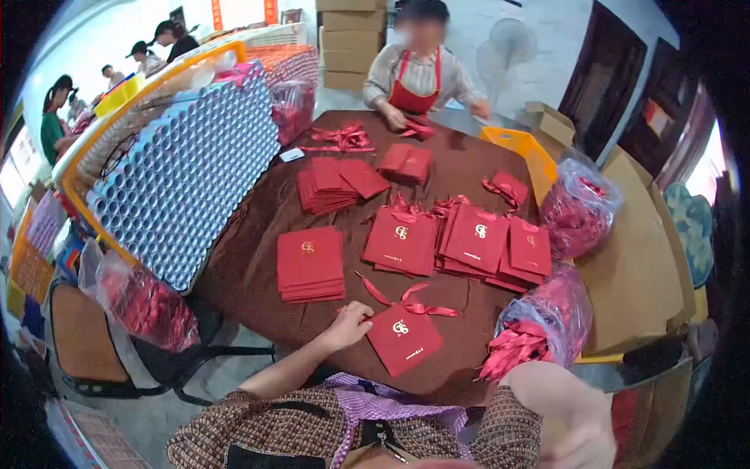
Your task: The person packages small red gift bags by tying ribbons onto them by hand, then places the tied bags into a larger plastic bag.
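Observation:
My left hand (349,325) is closed at the left corner of a red bag (404,336), which lies tilted on the brown cloth with a ribbon bow (410,303) at its top. My right hand (574,438) is raised near the camera at the lower right, blurred, and its fingers cannot be made out. Just beyond it, red ribbons (516,348) spill out of a clear plastic bag. Past my left hand sits a neat stack of red bags (310,262). Further stacks with ribbons (400,238) stand to the right of it.
Across the brown-covered table (258,234), a co-worker in a red apron (418,82) handles red ribbon. A crate of tubes (187,168) fills the left side. At the right are a yellow crate (519,144), plastic bags of red items (578,207) and a large cardboard box (633,258).

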{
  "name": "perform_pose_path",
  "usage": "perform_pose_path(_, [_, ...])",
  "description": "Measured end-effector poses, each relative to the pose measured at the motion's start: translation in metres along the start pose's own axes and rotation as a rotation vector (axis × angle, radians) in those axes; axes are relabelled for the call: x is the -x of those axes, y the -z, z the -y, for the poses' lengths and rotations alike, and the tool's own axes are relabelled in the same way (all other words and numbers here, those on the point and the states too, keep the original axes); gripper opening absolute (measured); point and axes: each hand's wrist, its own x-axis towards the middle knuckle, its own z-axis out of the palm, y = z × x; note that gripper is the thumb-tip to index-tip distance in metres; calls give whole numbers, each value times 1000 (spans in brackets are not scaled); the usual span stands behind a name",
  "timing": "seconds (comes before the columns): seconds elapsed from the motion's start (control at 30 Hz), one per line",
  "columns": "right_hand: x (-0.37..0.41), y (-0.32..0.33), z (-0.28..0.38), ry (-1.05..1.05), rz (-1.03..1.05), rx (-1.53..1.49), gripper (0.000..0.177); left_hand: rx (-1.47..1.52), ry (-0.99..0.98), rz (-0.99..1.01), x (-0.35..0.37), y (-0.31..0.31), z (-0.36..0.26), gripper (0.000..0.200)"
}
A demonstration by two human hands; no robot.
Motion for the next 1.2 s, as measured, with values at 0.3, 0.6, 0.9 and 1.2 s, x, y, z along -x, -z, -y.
perform_pose_path(0.3, [25, 43, -4, -122, -914, 233, 37, 90, -138, -50, 8, 64, -94, 27])
perform_pose_path(0.6, [47, 71, 34, -157, -1079, 406, 37, 619, -1042, 179, 22, 229, -262, 56])
perform_pose_path(0.9, [21, 46, -51, -502, -902, 334, 41, 370, -1030, 146, 106, 270, -270, 42])
perform_pose_path(1.2, [-88, -17, -189, -841, -261, -122, 47, -495, -180, -1198, 241, 383, -247, 31])
